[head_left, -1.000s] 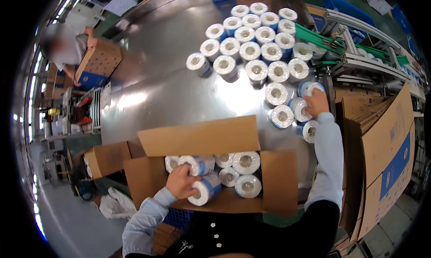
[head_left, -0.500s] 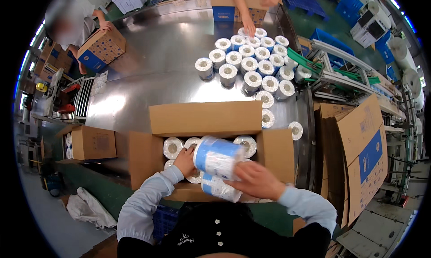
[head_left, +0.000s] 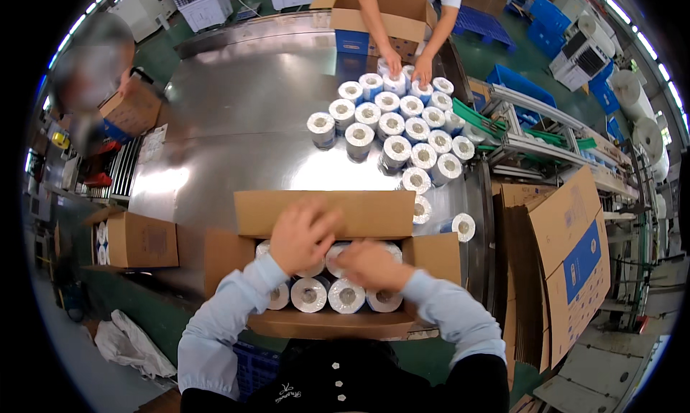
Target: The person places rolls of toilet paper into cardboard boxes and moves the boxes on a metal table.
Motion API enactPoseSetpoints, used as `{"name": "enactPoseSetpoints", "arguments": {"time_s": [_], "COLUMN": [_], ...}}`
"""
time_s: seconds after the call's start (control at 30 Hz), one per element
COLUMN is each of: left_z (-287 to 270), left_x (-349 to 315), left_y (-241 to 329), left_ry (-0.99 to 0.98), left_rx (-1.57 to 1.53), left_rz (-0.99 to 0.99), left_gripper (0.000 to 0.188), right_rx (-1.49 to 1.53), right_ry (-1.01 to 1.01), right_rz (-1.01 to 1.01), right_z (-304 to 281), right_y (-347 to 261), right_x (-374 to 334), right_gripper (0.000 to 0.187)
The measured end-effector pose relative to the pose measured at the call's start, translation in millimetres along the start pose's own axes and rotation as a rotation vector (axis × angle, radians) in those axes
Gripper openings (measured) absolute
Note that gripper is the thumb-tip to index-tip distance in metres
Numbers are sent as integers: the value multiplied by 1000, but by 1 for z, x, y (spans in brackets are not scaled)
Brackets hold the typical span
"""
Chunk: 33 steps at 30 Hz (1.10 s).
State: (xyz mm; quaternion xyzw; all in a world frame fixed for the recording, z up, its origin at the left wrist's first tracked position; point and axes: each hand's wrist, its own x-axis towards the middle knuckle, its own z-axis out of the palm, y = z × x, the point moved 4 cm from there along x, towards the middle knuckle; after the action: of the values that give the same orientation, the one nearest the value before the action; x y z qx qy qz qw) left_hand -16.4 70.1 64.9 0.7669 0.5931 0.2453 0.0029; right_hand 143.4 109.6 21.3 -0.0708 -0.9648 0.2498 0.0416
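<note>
An uncovered cardboard box (head_left: 431,260) stands in front of me, its flaps folded out. Upright in it are wrapped paper rolls (head_left: 309,295), white on top with blue on their sides. My left hand (head_left: 302,233), blurred by motion, is raised over the far side of the box, in front of the far flap (head_left: 323,204). Its fingers look stretched out, and no roll shows in them. Over the middle of the rolls lies my right hand (head_left: 374,264), fingers pointing left and slightly smeared. It holds nothing that I can see. Both hands hide part of the far row.
More rolls (head_left: 392,123) stand on the metal table (head_left: 237,104); another person's hands (head_left: 422,71) touch some at the far end, beside a box (head_left: 352,41). A blurred person holds a box (head_left: 131,111) at left. Flattened cartons (head_left: 568,269) lean right, below a conveyor (head_left: 546,118).
The blue-and-white rolls that my hands had over the box are now down inside it, and my hands are off them. My left hand has risen. The co-worker's second hand has reached the far rolls.
</note>
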Motion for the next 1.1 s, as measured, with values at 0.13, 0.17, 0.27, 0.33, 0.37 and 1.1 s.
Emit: {"name": "enactPoseSetpoints", "arguments": {"time_s": [0.13,0.17,0.27,0.33,0.37,1.1], "left_z": [77,110,207,243,259,185], "left_x": [66,76,91,128,146,171], "left_y": [-53,-67,-102,-94,-93,-219], "left_ry": [-602,-837,-767,-605,-517,-26], "left_rx": [-82,-58,-352,-318,-282,-649], "left_rz": [-350,-419,-466,-450,-486,-942], "left_gripper": [36,37,41,50,57,41], "right_rx": [-95,-210,-228,-281,-336,342], "right_ry": [757,732,428,341,326,521], "right_rz": [350,472,483,408,364,687], "right_z": [-112,-113,-55,-13,6,7], "right_y": [114,147,226,260,270,331], "right_x": [-65,-81,-104,-113,-110,-128], "right_gripper": [12,12,22,26,29,24]}}
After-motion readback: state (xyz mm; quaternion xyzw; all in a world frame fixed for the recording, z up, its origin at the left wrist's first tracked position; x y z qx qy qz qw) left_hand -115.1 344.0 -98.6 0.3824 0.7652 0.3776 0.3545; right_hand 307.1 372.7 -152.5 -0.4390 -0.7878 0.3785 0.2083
